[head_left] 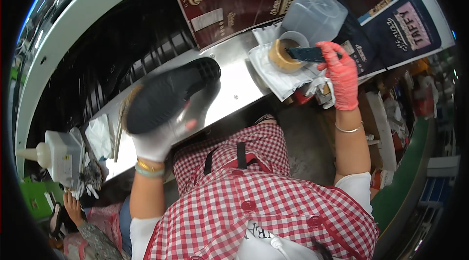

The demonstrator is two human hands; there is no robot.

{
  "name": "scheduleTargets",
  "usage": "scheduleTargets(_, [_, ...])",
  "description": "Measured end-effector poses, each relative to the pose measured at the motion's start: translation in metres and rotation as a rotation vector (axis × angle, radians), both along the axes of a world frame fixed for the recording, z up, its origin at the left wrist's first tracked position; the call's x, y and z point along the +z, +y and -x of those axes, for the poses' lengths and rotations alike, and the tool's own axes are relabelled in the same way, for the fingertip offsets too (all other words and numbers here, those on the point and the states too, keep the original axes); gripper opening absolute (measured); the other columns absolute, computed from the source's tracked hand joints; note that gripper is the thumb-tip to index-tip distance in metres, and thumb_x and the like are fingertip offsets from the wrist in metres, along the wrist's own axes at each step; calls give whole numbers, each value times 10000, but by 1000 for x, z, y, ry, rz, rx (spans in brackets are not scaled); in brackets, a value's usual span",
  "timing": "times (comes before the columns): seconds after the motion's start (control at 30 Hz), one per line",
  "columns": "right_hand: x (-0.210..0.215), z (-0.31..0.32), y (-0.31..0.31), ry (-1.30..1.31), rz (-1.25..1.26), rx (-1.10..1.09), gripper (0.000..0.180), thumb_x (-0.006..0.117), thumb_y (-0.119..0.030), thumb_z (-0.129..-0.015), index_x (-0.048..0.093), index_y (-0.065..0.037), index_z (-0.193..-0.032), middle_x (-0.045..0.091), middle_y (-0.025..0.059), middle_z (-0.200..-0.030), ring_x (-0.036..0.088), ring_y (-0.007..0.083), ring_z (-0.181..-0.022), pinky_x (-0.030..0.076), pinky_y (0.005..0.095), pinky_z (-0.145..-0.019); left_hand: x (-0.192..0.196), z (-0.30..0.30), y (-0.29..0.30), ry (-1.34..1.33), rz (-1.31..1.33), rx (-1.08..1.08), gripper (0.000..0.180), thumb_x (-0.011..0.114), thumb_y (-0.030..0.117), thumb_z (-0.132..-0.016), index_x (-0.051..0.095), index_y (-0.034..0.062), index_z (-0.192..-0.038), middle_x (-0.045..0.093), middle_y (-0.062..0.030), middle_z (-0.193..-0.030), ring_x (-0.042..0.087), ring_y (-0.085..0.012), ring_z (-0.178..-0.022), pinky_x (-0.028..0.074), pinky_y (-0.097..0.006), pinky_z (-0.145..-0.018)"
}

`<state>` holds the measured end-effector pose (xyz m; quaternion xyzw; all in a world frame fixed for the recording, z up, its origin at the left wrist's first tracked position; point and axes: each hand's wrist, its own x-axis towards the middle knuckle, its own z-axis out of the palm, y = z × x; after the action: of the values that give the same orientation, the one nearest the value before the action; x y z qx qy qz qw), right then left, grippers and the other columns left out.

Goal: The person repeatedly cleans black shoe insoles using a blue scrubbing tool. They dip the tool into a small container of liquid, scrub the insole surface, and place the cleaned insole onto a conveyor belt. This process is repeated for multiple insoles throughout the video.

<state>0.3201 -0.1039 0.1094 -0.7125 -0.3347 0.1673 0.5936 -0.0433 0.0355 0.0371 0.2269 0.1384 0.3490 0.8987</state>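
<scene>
The left hand (155, 143), in a white glove, is closed around a shoe (168, 95), black sole up, at about 9 o'clock. The right hand (340, 75), in a red glove, grips a dark brush (307, 54) at 1 o'clock, its tip in a small round pot (285, 54) of brown glue. This looks like the brush-loading step; next, the brush likely needs to reach the sole. A clear tub (315, 15) stands just behind the pot; what it holds cannot be told.

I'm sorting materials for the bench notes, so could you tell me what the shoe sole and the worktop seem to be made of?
The shoe sole looks like black rubber: matte, with a moulded tread. The worktop looks like stainless steel: a silvery brushed sheet that reflects light and shows screw heads.
</scene>
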Motion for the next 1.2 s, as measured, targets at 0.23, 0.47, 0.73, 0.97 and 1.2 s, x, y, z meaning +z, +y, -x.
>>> scheduleTargets(0.23, [-23, -10, 12, 102, 78, 3, 280, 641, -313, -866, 662, -72, -1006, 646, -10, -858, 548, 41, -594, 348, 185, -480, -36, -5, -58, 162, 400, -74, 644, 237, 578, -932, 387, 125, -1364, 499, -166, -1288, 523, -413, -1117, 538, -477, -669])
scheduleTargets(0.47, [-29, -28, 2, 264, -6, 26, 234, 575, -236, -910, 644, -26, -989, 640, 15, -810, 560, 42, -544, 322, 158, -437, -28, -18, -57, 117, 348, -141, 665, 310, 611, -905, 425, 115, -1332, 548, -152, -1227, 602, -369, -999, 546, -426, -597])
scheduleTargets(0.73, [6, 119, 8, 526, -95, 317, 261, 531, -248, -942, 623, -22, -1033, 642, 36, -786, 605, 63, -591, 448, 154, -498, -11, -52, -45, -249, 260, -214, 730, 593, 529, -813, 398, 71, -1347, 470, -225, -1289, 470, -459, -1166, 515, -574, -813])
scheduleTargets(0.97, [-3, 161, 20, 629, -154, 356, 270, 522, -216, -950, 613, 6, -1073, 649, 65, -796, 632, 96, -645, 479, 175, -527, 5, -56, -58, -144, 128, -82, 777, 640, 519, -783, 358, 85, -1362, 450, -192, -1295, 508, -364, -1131, 518, -575, -825])
scheduleTargets(1.2, [-9, 164, 20, 567, -177, 335, 256, 552, -191, -932, 614, 11, -1075, 658, 69, -981, 649, 116, -685, 496, 186, -552, 5, -59, -65, -119, 22, -86, 844, 681, 529, -748, 321, 106, -1383, 410, -169, -1337, 499, -361, -1145, 500, -568, -861])
